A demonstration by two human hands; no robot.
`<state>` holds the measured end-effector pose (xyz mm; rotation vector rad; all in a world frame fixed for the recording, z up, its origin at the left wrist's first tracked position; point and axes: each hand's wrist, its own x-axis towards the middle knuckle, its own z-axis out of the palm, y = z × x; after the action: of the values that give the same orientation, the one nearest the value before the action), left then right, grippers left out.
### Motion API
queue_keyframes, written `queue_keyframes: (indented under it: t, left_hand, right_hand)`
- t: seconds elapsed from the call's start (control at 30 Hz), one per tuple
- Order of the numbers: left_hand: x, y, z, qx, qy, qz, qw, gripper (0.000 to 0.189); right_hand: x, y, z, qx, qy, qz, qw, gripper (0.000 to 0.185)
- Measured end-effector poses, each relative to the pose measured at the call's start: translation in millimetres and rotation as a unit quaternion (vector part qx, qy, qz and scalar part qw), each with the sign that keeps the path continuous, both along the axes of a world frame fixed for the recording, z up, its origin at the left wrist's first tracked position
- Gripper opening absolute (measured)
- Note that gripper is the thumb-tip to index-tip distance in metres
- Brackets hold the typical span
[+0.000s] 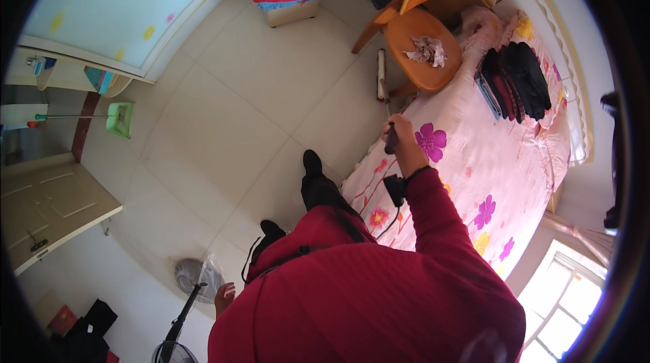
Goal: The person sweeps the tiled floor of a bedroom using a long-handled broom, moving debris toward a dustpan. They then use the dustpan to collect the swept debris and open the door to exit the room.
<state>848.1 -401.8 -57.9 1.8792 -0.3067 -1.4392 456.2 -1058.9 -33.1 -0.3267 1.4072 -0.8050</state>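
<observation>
My right hand (400, 132) grips the dark handle end (390, 140) of a long-handled floor mop or broom. Its narrow head (381, 74), pale with a dark edge, rests on the floor tiles beside the chair. Low at my left side, my left hand (225, 296) hangs with loosely curled fingers, partly hidden by my red sleeve; I see nothing in it. A black device (394, 189) with a cable is strapped at my right wrist.
A bed with a floral pink cover (447, 180) lies to my right, bearing folded clothes (515, 81). Ahead, an orange chair (431, 78) holds a crumpled cloth (427, 51). A red-covered stool (292, 12), green dustpan (120, 120), open door (56, 205) and pedestal fan (175, 330) stand around.
</observation>
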Motion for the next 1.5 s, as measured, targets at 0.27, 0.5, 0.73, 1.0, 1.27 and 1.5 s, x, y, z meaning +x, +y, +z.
queue_keyframes:
  t: [0.27, 0.5, 0.73, 1.0, 1.27, 1.5]
  left_hand:
    - [-42.1, -70.7, 51.5, 0.093, -0.047, -0.013, 0.995, 0.03]
    - [-60.2, -63.0, 48.1, 0.083, -0.037, 0.021, 0.996, 0.031]
    - [-60.6, -61.0, 13.4, 0.075, 0.005, 0.047, 0.996, 0.034]
    - [-37.2, -24.8, -13.0, 0.026, -0.007, 0.074, 0.997, 0.032]
    - [-25.9, 20.5, -19.0, 0.123, -0.001, 0.131, 0.984, 0.032]
    - [-14.8, 10.1, -27.1, 0.072, -0.038, 0.118, 0.99, 0.033]
  right_hand:
    - [-32.0, -127.3, -36.5, 0.005, 0.069, 0.077, 0.995, 0.005]
    - [-8.2, -135.0, -52.0, 0.06, 0.129, 0.182, 0.973, 0.01]
    - [42.1, -47.8, -48.3, 0.033, 0.169, 0.194, 0.966, 0.007]
    - [135.5, 92.3, 6.8, 0.12, 0.11, 0.349, 0.923, 0.022]
    - [177.5, 64.5, 41.0, 0.194, -0.109, 0.374, 0.901, 0.017]
    - [150.6, 24.7, 44.4, 0.167, -0.156, 0.256, 0.939, 0.031]
